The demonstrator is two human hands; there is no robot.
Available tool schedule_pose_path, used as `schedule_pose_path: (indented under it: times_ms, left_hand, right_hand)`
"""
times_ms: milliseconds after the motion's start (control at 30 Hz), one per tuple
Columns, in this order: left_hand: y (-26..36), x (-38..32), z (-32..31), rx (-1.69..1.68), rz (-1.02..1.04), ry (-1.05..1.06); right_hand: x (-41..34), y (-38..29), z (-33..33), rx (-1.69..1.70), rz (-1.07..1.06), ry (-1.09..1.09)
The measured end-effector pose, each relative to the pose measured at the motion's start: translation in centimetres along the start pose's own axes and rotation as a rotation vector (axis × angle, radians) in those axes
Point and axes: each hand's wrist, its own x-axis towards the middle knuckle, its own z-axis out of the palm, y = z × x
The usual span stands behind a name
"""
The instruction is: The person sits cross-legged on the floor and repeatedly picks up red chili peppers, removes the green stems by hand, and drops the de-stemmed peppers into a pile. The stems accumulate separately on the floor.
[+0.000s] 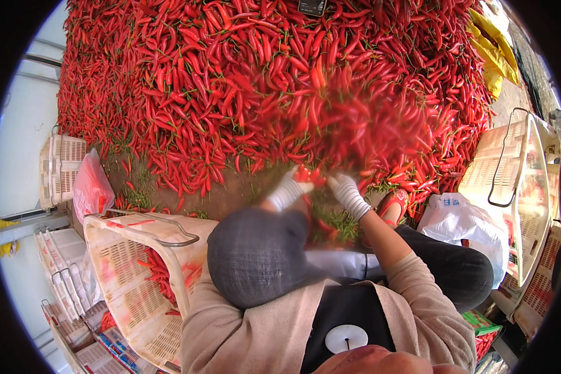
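My left hand [289,188], in a white striped glove with bare fingertips, holds a small bunch of red chili peppers [310,176] in front of my knees. My right hand [347,190], gloved the same way, is just to the right, its fingertips close to the bunch. Blur hides whether those fingers grip a pepper or stem. Beyond both hands rises a large heap of red chili peppers [243,89]. Below them, green stems [341,223] lie on the ground between my legs.
A plastic crate [135,280] with some chilies stands at my left, another crate [495,159] at right beside a white plastic bag [465,224]. A pinkish plastic bag [92,184] sits far left. A phone-like device [312,6] rests on the heap; yellow cloth [493,51] lies at upper right.
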Motion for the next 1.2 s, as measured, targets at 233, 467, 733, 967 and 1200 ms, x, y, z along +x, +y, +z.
schedule_pose_path:
  times_ms: [233,467,733,967,1200]
  left_hand:
    - [-0.8,0.2,-0.9,-0.374,-0.296,0.097]
    - [-2.6,1.2,-1.4,-0.472,-0.257,0.233]
    - [-1.8,1.0,-0.6,-0.511,-0.225,0.147]
    - [0.1,0.2,0.4,-0.642,-0.264,-0.137]
    - [0.8,-0.7,0.4,-0.684,-0.32,0.116]
  right_hand:
    - [-1.6,4.2,-4.0,-0.916,-0.095,-0.138]
    - [1.6,2.5,-3.1,-0.272,-0.157,0.186]
    - [-0.4,-3.7,-1.8,1.181,0.168,-0.058]
    - [-0.9,-5.4,-0.2,-0.043,-0.157,-0.032]
    - [-2.9,-6.0,0.4,0.085,0.044,0.061]
